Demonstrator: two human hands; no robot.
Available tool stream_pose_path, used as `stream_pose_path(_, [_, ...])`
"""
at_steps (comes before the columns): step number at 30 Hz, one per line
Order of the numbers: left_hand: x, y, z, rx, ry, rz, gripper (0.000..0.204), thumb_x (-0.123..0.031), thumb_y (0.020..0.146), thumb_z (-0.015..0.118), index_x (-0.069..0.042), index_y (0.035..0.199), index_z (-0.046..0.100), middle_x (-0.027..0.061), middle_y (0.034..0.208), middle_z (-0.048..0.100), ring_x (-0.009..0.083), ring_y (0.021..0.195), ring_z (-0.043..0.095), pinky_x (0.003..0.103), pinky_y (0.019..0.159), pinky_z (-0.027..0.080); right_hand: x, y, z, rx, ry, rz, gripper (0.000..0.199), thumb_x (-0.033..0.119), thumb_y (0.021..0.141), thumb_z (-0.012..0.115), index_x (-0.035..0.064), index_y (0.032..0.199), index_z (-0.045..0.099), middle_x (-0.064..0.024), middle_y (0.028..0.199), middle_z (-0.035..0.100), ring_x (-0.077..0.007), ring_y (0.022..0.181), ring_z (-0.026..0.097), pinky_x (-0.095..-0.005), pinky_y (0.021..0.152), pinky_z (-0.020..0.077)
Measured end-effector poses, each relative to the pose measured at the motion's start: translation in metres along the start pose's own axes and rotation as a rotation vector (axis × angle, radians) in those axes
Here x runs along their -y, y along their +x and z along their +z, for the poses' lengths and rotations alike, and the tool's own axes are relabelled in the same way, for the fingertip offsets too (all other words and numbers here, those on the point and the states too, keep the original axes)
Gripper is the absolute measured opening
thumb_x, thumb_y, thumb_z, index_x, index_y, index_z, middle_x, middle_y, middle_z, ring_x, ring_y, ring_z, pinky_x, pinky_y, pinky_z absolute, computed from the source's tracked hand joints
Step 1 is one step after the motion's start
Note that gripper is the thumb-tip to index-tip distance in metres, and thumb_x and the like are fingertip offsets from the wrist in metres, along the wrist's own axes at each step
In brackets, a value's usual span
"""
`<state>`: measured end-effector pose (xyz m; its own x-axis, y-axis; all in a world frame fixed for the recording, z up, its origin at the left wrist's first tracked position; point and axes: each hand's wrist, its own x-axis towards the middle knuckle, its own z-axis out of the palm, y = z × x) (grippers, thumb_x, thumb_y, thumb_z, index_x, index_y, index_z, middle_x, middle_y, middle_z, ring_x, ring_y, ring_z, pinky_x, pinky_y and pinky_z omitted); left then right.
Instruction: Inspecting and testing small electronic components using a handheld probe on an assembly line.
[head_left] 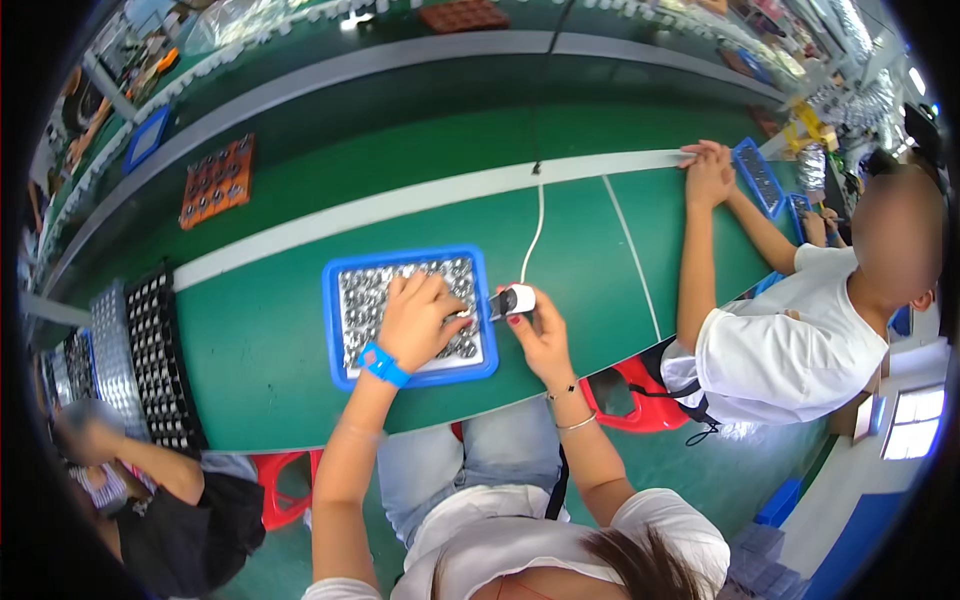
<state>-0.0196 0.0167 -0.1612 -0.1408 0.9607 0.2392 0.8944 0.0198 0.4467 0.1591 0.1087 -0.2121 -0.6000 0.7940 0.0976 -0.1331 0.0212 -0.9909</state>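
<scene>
A: Small silver parts (pixel 365 300) are packed in blue tray (pixel 335 330), approx. centre of green table (pixel 260 350). Left hand (pixel 418 322) is laid on them, fingers pinched on 1 part.

B: Judged light, stiff, slippery; to be held at rim. Right hand (pixel 540 335) is closed on corded white tool (pixel 512 301), beside tray.

A green bench (pixel 260 330) carries a blue tray (pixel 330 320), black trays (pixel 160 360) and an orange tray (pixel 217 180).
</scene>
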Motion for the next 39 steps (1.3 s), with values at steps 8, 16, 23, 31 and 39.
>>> stream_pose_path(8, [-0.011, 0.005, -0.004, -0.163, -0.135, 0.064, 0.009, -0.016, 0.071, 0.074, -0.014, 0.079, 0.070, -0.0015, 0.073, 0.049, 0.0182, 0.076, 0.047, 0.033, 0.072, 0.032, 0.006, 0.007, 0.002, 0.114, -0.140, -0.030, 0.036, 0.007, 0.092, 0.058, -0.0033, 0.125, 0.048, -0.0151, 0.122, 0.058, -0.0209, 0.114, 0.054, -0.0331, 0.101, 0.0389])
stream_pose_path(16, [-0.009, -0.005, -0.006, -0.180, -0.076, 0.046, 0.007, -0.017, 0.072, 0.073, -0.013, 0.075, 0.068, -0.0011, 0.074, 0.049, 0.0184, 0.077, 0.048, 0.034, 0.074, 0.033, 0.010, -0.001, 0.014, 0.008, 0.053, -0.002, 0.037, 0.010, 0.094, 0.054, -0.0014, 0.129, 0.045, -0.0167, 0.123, 0.057, -0.0211, 0.117, 0.052, -0.0334, 0.102, 0.0380])
stream_pose_path(23, [0.007, -0.014, 0.010, -0.130, -0.010, 0.038, 0.011, -0.021, 0.071, 0.074, -0.013, 0.078, 0.069, -0.0003, 0.075, 0.050, 0.0183, 0.079, 0.049, 0.034, 0.075, 0.034, 0.010, -0.008, -0.001, -0.049, 0.071, -0.030, 0.039, 0.012, 0.095, 0.054, -0.0004, 0.130, 0.043, -0.0186, 0.126, 0.054, -0.0249, 0.118, 0.052, -0.0357, 0.102, 0.0383])
stream_pose_path(31, [-0.004, -0.026, 0.004, -0.076, -0.038, 0.120, 0.015, -0.023, 0.070, 0.075, -0.014, 0.079, 0.067, -0.0001, 0.078, 0.049, 0.0186, 0.080, 0.049, 0.034, 0.076, 0.034, 0.004, -0.018, -0.001, 0.150, -0.179, -0.053, 0.034, 0.005, 0.091, 0.058, -0.0027, 0.123, 0.049, -0.0167, 0.124, 0.057, -0.0207, 0.114, 0.054, -0.0334, 0.100, 0.0398])
stream_pose_path(39, [-0.009, -0.027, -0.001, -0.198, -0.156, 0.115, 0.012, -0.019, 0.070, 0.074, -0.014, 0.077, 0.065, -0.0010, 0.078, 0.048, 0.0187, 0.077, 0.048, 0.033, 0.076, 0.034, 0.008, -0.020, 0.013, 0.108, -0.140, -0.030, 0.032, 0.004, 0.085, 0.063, 0.0011, 0.116, 0.058, -0.0098, 0.116, 0.062, -0.0204, 0.109, 0.055, -0.0314, 0.095, 0.0417])
